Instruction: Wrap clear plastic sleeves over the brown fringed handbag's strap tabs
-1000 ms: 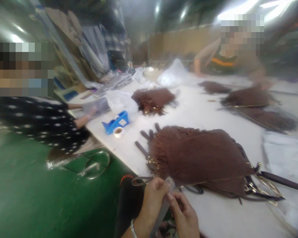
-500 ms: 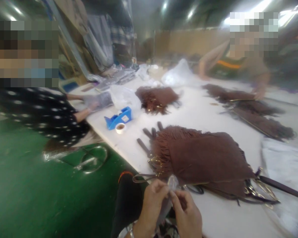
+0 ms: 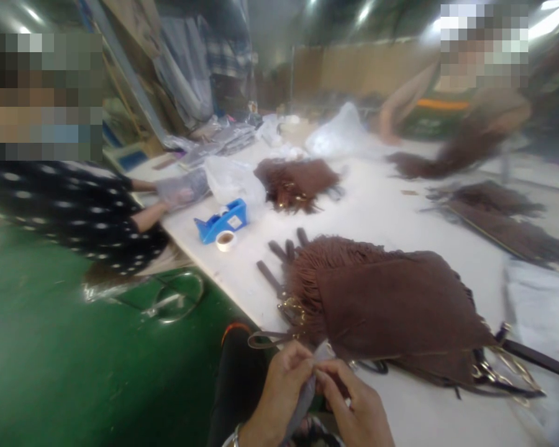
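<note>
My left hand [image 3: 279, 390] and my right hand [image 3: 356, 403] meet at the table's near edge, both closed in a pinch. Between their fingertips is a thin, greyish, see-through plastic bag [image 3: 302, 402]; its lower part hangs beside my left palm, and a tip sticks up past the fingers. Just beyond my hands lies a stack of brown fringed suede bags [image 3: 395, 304], with gold-coloured clasps and dark straps at both ends. A looped strap [image 3: 265, 339] reaches over the table edge near my left hand.
A blue tape dispenser [image 3: 223, 221] and a tape roll [image 3: 225, 241] sit on the white table [image 3: 242, 282]. Behind are more brown fringed bags [image 3: 302, 180] and clear plastic [image 3: 233, 180]. Left, a co-worker in a dotted garment [image 3: 65, 211] handles plastic; another person [image 3: 440, 115] works opposite.
My hands stay pinched together; more of the greyish plastic now shows between them. The person opposite has lifted a brown fringed piece off the table. The view has shifted slightly.
</note>
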`<state>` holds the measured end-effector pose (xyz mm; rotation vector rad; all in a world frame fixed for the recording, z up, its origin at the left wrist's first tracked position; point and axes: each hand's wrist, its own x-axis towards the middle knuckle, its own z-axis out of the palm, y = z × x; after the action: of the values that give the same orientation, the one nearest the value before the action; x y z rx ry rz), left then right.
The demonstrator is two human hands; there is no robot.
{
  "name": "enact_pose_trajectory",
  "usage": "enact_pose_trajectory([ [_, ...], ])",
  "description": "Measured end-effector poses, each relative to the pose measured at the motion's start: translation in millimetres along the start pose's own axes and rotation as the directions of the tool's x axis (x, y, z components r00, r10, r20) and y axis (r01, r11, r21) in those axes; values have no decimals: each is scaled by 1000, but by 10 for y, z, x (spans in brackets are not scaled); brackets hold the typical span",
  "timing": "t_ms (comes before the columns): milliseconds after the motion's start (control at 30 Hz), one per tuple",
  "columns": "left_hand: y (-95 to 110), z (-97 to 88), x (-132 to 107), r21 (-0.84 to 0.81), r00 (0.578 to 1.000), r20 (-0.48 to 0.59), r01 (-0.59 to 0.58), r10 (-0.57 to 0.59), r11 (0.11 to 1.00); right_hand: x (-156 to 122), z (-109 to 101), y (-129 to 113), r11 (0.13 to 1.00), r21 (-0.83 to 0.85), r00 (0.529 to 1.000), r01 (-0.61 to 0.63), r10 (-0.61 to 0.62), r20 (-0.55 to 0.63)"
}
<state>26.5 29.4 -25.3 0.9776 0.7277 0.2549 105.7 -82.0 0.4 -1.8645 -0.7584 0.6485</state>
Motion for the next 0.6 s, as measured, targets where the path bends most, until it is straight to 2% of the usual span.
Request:
enact_pose_trajectory([
  [167,98,37,-17,30,1000,14,6,-7,1000,41,47,20,994,-102,998,26,-31,-51],
  [300,150,63,-34,135,999,-1,38,-38,990,70,22,90,959,-272,996,80,-85,-10],
  [467,69,-20,-49,151,999,41,-16,10,988,99,-12,196,862,-467,979,196,-201,40],
  [600,-64,-78,-24,101,993,94,-85,76,991,128,-13,270,810,-516,956,277,-284,69],
])
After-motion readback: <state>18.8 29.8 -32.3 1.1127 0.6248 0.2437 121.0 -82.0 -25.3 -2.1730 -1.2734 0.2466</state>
